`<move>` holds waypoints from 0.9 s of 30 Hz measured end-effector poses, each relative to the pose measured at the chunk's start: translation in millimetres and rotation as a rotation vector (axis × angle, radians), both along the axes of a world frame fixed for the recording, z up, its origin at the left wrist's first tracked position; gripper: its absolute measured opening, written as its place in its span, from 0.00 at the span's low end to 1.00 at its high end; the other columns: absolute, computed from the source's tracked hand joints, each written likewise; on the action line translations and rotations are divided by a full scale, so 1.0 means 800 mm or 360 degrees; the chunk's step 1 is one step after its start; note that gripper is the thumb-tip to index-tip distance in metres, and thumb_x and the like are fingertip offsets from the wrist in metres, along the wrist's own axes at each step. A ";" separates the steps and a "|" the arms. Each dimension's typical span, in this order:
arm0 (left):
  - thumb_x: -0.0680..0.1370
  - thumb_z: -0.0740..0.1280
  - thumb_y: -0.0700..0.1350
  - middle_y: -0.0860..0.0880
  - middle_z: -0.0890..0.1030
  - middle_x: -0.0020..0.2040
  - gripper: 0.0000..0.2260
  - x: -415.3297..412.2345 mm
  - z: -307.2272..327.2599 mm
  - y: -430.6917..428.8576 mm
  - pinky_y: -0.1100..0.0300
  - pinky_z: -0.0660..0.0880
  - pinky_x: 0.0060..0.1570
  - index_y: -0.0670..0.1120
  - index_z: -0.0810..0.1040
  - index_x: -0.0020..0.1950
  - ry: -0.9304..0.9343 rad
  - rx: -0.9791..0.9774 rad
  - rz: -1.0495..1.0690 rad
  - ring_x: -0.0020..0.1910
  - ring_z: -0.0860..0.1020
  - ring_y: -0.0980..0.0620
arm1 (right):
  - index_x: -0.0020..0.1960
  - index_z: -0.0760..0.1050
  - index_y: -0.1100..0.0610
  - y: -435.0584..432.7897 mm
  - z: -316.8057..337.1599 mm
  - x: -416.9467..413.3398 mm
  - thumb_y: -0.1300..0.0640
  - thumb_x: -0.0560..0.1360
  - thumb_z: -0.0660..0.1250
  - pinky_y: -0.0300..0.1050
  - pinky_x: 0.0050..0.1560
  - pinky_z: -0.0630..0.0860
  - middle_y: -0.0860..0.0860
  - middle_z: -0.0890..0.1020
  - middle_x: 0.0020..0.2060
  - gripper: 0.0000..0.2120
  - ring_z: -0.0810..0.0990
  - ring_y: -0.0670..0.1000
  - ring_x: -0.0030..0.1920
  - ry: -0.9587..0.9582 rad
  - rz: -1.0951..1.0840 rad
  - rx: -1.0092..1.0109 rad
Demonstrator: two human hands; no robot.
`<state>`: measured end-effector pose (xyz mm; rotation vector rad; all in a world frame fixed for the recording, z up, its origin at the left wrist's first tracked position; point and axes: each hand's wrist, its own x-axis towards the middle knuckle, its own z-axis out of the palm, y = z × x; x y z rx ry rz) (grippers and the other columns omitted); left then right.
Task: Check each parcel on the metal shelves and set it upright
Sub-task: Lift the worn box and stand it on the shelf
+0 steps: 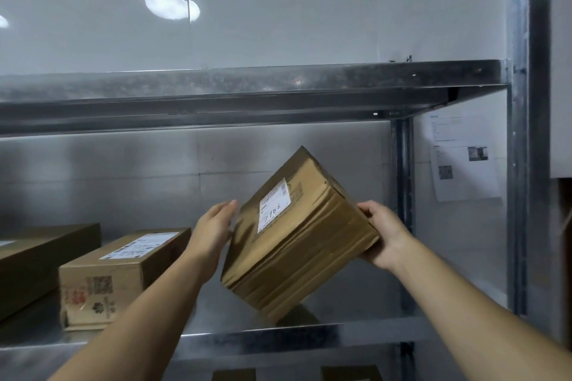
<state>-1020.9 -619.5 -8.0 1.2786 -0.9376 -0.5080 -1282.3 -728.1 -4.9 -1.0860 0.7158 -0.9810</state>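
Nearest to the camera, both forearms reach forward to one brown parcel point(312, 260), which is held tilted on a corner. The left hand point(213, 232) lies flat with straight fingers against the left face of the parcel and only presses it. The right hand point(383, 235) has its fingers and thumb wrapped around the right corner, so this hand carries the real hold. The white label point(274, 210) sits between the two hands and faces the person.

Below the grip is the lower shelf point(278, 337). The bottom corner of the parcel is very near to it; it may already touch, but the reflection makes this hard to judge.

To the left of the grip a second parcel point(102, 291) lies on the shelf, and beyond it a long flat parcel point(40, 260).

This step looks like the checking and turning of one parcel. I judge the next move needs a rotation until one flat face is down, then lowering it under the grip.
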 end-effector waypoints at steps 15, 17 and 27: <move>0.82 0.63 0.54 0.41 0.85 0.57 0.20 0.008 0.001 -0.019 0.53 0.77 0.51 0.40 0.80 0.63 0.0231 0.0495 -0.0335 0.53 0.83 0.43 | 0.52 0.84 0.56 -0.024 -0.036 -0.013 0.45 0.81 0.66 0.51 0.53 0.80 0.58 0.86 0.50 0.15 0.83 0.57 0.50 0.0554 -0.0260 -0.0156; 0.82 0.63 0.55 0.41 0.85 0.58 0.20 0.009 0.000 -0.026 0.53 0.77 0.53 0.40 0.80 0.64 0.0160 0.0538 -0.0348 0.55 0.83 0.43 | 0.53 0.83 0.56 -0.033 -0.035 -0.017 0.33 0.74 0.68 0.54 0.60 0.79 0.56 0.85 0.52 0.26 0.83 0.57 0.53 0.0615 -0.0280 -0.0142; 0.72 0.70 0.60 0.39 0.82 0.60 0.27 0.009 0.003 -0.043 0.52 0.75 0.49 0.41 0.80 0.61 -0.0093 0.0842 -0.0224 0.50 0.80 0.43 | 0.50 0.83 0.54 -0.039 -0.004 0.001 0.33 0.75 0.66 0.53 0.50 0.82 0.56 0.87 0.44 0.24 0.85 0.58 0.44 0.1007 0.0044 -0.0104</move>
